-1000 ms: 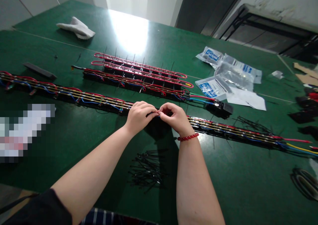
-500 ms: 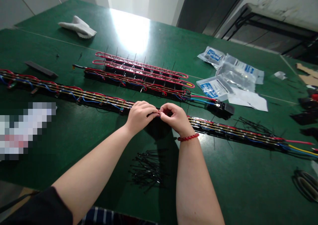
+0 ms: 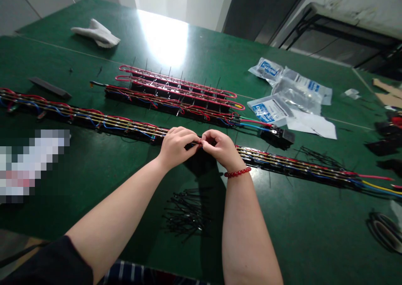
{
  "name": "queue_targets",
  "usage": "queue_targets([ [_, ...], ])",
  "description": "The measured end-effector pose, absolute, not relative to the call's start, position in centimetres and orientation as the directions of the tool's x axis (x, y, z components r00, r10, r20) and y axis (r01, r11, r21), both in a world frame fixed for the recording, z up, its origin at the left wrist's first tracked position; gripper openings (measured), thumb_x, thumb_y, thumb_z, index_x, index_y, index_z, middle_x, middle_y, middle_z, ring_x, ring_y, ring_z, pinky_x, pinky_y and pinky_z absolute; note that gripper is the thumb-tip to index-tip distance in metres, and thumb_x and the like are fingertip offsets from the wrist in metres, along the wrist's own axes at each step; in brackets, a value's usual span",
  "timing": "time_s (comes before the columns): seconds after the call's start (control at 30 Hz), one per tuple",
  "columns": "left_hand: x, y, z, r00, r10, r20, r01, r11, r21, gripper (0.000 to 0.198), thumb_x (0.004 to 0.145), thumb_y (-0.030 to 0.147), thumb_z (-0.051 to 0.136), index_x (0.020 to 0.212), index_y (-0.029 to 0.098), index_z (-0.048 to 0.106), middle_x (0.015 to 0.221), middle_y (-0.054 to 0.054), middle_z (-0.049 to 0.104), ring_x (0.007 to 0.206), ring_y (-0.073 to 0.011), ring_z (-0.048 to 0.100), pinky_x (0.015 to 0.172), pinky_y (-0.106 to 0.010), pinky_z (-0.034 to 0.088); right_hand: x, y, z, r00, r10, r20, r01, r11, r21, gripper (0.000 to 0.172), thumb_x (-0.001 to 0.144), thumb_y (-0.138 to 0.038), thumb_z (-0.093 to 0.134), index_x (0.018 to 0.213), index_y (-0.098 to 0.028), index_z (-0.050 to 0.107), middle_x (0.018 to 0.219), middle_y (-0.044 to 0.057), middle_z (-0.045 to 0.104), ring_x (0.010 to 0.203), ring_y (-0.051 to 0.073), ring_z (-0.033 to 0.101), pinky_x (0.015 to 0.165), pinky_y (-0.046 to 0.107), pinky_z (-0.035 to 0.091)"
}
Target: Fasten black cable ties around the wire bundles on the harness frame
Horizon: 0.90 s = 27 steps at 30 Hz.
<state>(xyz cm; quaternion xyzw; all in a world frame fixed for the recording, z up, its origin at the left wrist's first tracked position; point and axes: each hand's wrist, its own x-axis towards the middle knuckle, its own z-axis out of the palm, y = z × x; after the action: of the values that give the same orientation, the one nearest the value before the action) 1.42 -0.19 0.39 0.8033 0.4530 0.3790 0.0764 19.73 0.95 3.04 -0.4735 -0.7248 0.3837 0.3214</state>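
A long black wiring assembly [image 3: 282, 167] with red, blue and yellow wires crosses the green table from left to right. Over its middle, my left hand [image 3: 179, 147] and my right hand [image 3: 220, 148] meet with their fingertips almost touching. Both hands are closed in a pinch. Whatever lies between the fingertips is too small and too covered to make out. A red bead bracelet [image 3: 238, 172] circles my right wrist. Close below the hands lies a loose pile of black cable ties [image 3: 187, 216].
Behind the hands stands a shorter wired assembly [image 3: 169, 101] with red loops and upright tie tails. Plastic bags [image 3: 266, 111] and white paper [image 3: 314, 125] lie at the right. A white glove [image 3: 97, 33] and a dark bar [image 3: 50, 88] are at the left. More ties [image 3: 320, 157] lie at right.
My left thumb and fingers stand slightly farther apart behind the pinch. Both hands stay at the same place on the assembly. The whole view has shifted very slightly.
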Motion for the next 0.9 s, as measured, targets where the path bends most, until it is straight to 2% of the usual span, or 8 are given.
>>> queue_targets([
  [0.33,1.33,-0.20,0.22,0.330,0.790,0.517,0.680,-0.579,0.450,0.010,0.084,0.032,0.068,0.091,0.025,0.072,0.099,0.000,0.076,0.093,-0.0201,0.065,0.085,-0.036,0.044,19.80,0.94,3.40,-0.319,0.942,0.105,0.382,0.229,-0.895,0.006,0.079,-0.024,0.055,0.076,-0.019,0.057,0.074,-0.001,0.054,0.070,0.013,0.050,0.066,0.025,0.040],
  [0.5,1.36,-0.14,0.14,0.322,0.785,0.530,0.676,-0.582,0.452,0.009,0.087,0.031,0.067,0.088,0.025,0.074,0.094,-0.001,0.076,0.090,-0.0191,0.065,0.084,-0.035,0.044,20.00,0.87,3.55,-0.298,0.949,0.101,0.319,0.199,-0.927,0.008,0.081,-0.027,0.060,0.080,-0.019,0.059,0.077,0.000,0.058,0.072,0.013,0.053,0.068,0.026,0.044],
  [0.63,1.41,-0.11,0.09,0.315,0.768,0.557,0.664,-0.598,0.449,0.011,0.088,0.029,0.064,0.085,0.024,0.074,0.094,-0.001,0.076,0.089,-0.0186,0.065,0.084,-0.035,0.045,20.04,0.88,3.41,-0.357,0.928,0.104,0.354,0.237,-0.905,0.010,0.081,-0.028,0.066,0.083,-0.018,0.064,0.080,0.001,0.062,0.075,0.014,0.056,0.069,0.027,0.045],
  [0.9,1.48,-0.19,0.22,0.281,0.786,0.550,0.665,-0.573,0.479,0.011,0.087,0.029,0.065,0.083,0.023,0.074,0.092,0.000,0.077,0.088,-0.0186,0.066,0.085,-0.035,0.046,20.15,1.04,3.18,-0.348,0.927,0.139,0.379,0.275,-0.883,0.017,0.081,-0.035,0.070,0.078,-0.019,0.064,0.080,0.002,0.062,0.077,0.015,0.056,0.070,0.028,0.045],
])
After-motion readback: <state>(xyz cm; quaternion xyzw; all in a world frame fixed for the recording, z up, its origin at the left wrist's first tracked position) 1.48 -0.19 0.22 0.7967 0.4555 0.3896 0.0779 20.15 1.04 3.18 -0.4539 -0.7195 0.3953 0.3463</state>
